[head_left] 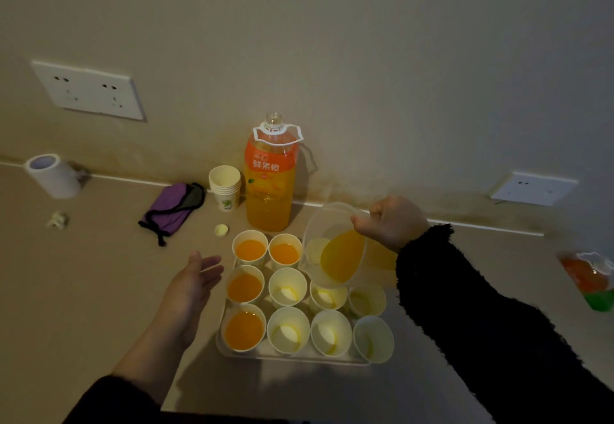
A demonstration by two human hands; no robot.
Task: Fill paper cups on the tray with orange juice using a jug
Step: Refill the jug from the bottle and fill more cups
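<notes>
A clear plastic tray [232, 352] holds several white paper cups. Several cups at its left and back, such as one [250, 250], are full of orange juice; others, such as one [287, 287], hold only a trace. My right hand [392, 222] grips the handle of a clear jug [335, 247] with juice in it. The jug is tilted to the left above the tray's back right cups. My left hand [194, 282] hovers open just left of the tray, fingers straight.
An uncapped orange juice bottle [270, 184] stands behind the tray by the wall, with a stack of spare cups [225, 187] and a yellow cap [221, 230] to its left. Further left lie a purple pouch [172, 207] and a tape roll [53, 176]. A packet [591, 279] sits at far right.
</notes>
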